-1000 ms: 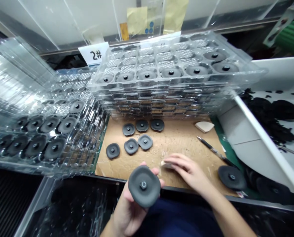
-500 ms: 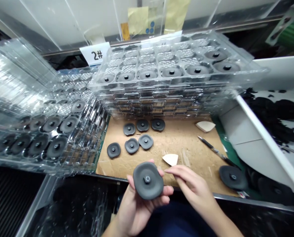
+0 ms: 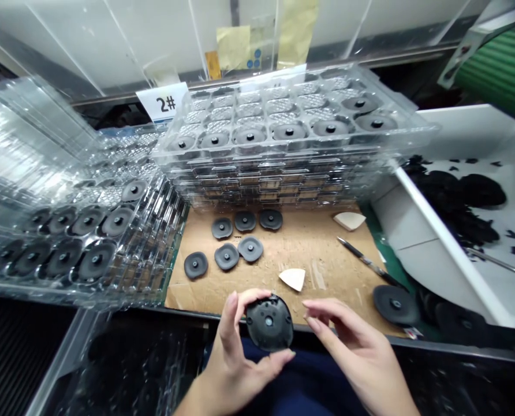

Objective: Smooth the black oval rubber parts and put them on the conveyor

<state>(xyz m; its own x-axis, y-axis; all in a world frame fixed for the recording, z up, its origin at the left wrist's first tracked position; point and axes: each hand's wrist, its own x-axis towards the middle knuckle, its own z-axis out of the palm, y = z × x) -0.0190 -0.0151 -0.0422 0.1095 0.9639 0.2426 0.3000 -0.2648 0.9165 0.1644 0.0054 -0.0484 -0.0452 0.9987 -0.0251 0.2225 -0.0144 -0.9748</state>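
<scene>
My left hand grips a black rounded-square plastic disc by its edges, with fingers along the top and the thumb underneath. The disc's underside faces me, showing a small round centre and little notches near the rim. Just right of it, my right hand hovers with its fingers bent and the fingertips slightly apart; nothing shows between them. Beyond the hands, several similar discs lie stub up on the brown board. A pale, wedge-shaped pad rests close to the held disc.
Stacked clear trays stand behind the board, and another tray stack is at left; both carry discs. On the right are a pen-like tool, a second pale pad, a loose disc and a white bin with black pieces.
The disc in my left hand has been turned over, from its stub side to its underside, and my grip has moved to its edges. My right hand has shifted slightly right and its fingers have bent.
</scene>
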